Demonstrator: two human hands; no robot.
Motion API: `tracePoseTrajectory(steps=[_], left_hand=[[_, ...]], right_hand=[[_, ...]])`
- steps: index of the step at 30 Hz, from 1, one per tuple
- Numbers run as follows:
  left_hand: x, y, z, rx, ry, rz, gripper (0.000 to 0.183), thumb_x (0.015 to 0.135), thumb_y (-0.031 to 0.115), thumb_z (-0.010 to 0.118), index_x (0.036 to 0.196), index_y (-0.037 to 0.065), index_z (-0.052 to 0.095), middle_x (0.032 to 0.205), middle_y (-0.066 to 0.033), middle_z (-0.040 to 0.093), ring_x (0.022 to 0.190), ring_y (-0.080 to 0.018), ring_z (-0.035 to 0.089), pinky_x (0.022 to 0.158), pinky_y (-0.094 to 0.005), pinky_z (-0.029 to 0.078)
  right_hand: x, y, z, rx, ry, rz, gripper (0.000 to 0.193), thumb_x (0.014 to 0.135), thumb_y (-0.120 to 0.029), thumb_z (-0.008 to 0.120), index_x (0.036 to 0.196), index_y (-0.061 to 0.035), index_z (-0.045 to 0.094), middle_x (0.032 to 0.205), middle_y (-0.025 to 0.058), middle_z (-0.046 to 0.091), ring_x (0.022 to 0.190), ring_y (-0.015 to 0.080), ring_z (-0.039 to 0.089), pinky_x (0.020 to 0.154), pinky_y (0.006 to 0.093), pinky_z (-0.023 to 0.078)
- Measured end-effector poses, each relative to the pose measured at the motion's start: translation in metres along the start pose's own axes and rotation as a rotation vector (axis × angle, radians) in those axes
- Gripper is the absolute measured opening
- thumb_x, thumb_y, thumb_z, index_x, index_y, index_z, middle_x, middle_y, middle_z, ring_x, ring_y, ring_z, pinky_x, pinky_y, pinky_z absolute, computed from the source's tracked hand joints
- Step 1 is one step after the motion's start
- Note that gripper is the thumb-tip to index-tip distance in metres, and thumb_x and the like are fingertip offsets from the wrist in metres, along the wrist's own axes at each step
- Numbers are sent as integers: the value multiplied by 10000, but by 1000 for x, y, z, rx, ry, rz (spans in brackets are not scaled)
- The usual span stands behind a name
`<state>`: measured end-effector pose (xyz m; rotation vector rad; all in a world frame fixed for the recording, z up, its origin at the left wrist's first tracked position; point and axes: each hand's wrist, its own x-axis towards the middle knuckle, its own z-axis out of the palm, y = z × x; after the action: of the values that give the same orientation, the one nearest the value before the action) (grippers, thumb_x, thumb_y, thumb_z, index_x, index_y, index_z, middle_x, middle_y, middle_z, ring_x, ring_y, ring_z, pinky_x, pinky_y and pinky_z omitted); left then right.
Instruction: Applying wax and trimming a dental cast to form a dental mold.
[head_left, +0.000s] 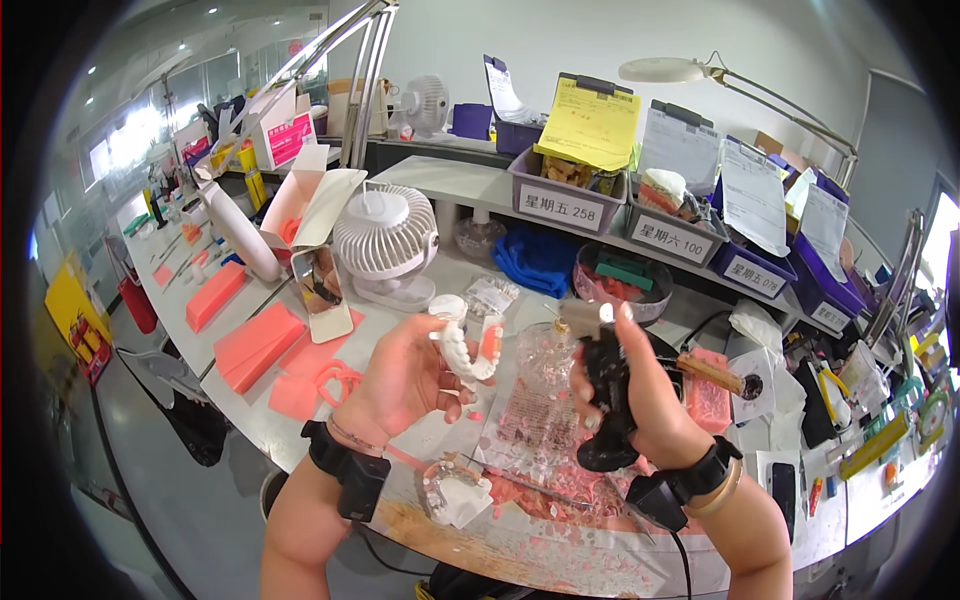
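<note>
While the right hand (628, 385) grips a black tool (608, 400), left fingers (452, 372) pinch a dental cast (466, 345).

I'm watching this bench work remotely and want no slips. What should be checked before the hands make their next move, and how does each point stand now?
1. Left hand has a secure grip on the white dental cast: ok, fingers wrap it from below.
2. Right hand has a firm hold on the black tool: ok, fingers close around it.
3. Tool tip clear of the cast: ok, a gap shows between them.
4. Second cast sits safely on the bench: not ok, it lies near the front edge.
5. Bench surface clean under the hands: not ok, pink wax scraps are scattered there.
6. Tool running or off: cannot tell.
</note>
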<state>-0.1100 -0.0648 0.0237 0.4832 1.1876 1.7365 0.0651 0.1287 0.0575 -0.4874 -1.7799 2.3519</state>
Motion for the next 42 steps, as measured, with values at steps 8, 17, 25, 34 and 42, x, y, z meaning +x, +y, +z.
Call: tracePoseTrajectory(steps=[8, 17, 25, 34, 42], left_hand=[[5, -4, -3, -241, -18, -53, 539, 933, 433, 375, 973, -36, 637, 1039, -283, 651, 736, -274, 605, 591, -366, 505], [3, -1, -4, -336, 48, -157, 481, 935, 408, 388, 943, 6, 652, 960, -255, 655, 632, -257, 583, 556, -350, 487], [8, -8, -27, -588, 72, 133, 581, 962, 470, 437, 1238, -30, 548, 1092, -209, 613, 843, -231, 592, 699, -310, 509], [26, -25, -61, -863, 592, 419, 450, 1056, 403, 398, 1234, -1, 488, 1194, -180, 529, 1045, -277, 553, 1020, -442, 484], [36, -23, -89, -815, 531, 361, 254, 1072, 173, 379, 1276, 30, 424, 1287, -176, 525, 1192, -331, 547, 1084, -491, 458]], right_hand=[[2, 12, -4, 105, 14, -3, 505, 1011, -521, 386, 1006, -34, 522, 718, 48, 530, 532, 143, 480, 517, 281, 395], [-27, 11, 13, -392, -365, -182, 371, 1059, -376, 363, 1149, -29, 457, 785, 27, 508, 636, 77, 454, 578, 233, 390], [-2, 18, 25, 90, -311, -127, 731, 1001, -660, 244, 1283, -27, 478, 995, 97, 623, 856, 216, 624, 816, 356, 513], [69, 41, 60, -24, -124, -200, 444, 1064, -403, 423, 1335, -55, 473, 1194, 16, 540, 1054, 112, 476, 945, 279, 364], [75, 39, 65, -175, -105, -126, 715, 1038, -383, 503, 1522, 44, 195, 1447, 155, 405, 1353, 202, 351, 1128, 314, 254]])
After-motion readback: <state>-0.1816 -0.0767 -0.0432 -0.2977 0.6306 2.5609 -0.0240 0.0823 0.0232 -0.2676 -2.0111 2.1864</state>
